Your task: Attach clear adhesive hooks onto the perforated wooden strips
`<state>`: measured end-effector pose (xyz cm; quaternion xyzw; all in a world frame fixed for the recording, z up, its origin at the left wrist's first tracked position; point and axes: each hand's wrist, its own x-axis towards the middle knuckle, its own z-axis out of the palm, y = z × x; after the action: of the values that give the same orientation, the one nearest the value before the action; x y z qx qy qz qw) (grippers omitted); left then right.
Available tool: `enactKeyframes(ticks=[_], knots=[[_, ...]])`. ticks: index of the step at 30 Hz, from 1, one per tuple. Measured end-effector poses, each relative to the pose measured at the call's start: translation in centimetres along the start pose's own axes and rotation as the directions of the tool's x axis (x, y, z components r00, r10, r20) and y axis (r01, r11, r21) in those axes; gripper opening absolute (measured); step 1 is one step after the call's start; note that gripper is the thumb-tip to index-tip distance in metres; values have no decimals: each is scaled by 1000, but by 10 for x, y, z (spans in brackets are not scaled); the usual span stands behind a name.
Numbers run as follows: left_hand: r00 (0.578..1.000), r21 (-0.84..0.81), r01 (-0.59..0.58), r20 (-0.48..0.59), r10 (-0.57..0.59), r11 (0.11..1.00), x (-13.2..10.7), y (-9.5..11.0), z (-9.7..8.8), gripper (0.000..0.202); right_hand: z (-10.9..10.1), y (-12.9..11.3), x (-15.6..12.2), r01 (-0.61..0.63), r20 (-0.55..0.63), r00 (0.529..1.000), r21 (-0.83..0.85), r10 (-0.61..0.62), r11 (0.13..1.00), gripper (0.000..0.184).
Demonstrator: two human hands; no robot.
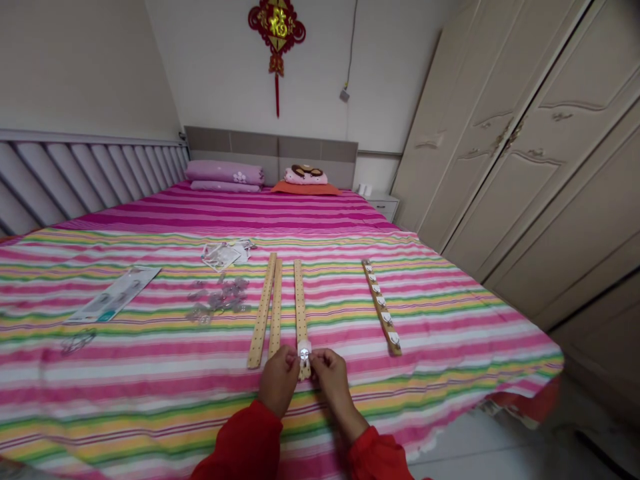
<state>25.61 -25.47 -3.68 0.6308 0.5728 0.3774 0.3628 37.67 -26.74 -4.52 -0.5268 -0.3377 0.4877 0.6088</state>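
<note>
A small hook with a pale backing [305, 355] lies across the near end of a perforated wooden strip [301, 300]. My left hand [280, 375] pinches its left edge, and my right hand [331, 379] pinches the right edge; both hands are closed. Fingertips hide part of the backing. Just to the left rest two more perforated strips, one [263, 317] angled against the other [276, 307]. Further right lies a strip [376, 291] with several white hooks [381, 302] in a row along it.
To the left are a heap of small clear pieces [220, 298], crumpled packaging [227, 253], a flat clear packet [117, 293] and a thin looped piece [79, 340]. The striped bedspread [165, 400] lies under everything. Wardrobe doors [530, 167] stand at the right.
</note>
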Motion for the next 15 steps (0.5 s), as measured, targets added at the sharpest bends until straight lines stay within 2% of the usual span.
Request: enactKeyframes(ticks=[5, 15], knots=[[1000, 128, -23, 5, 23, 991, 0, -1, 0, 6, 0, 5, 2, -18, 4, 1000, 25, 18, 1000, 17], [999, 275, -35, 23, 29, 961, -3, -1, 1, 11, 0, 11, 4, -15, 5, 1000, 34, 15, 999, 16]])
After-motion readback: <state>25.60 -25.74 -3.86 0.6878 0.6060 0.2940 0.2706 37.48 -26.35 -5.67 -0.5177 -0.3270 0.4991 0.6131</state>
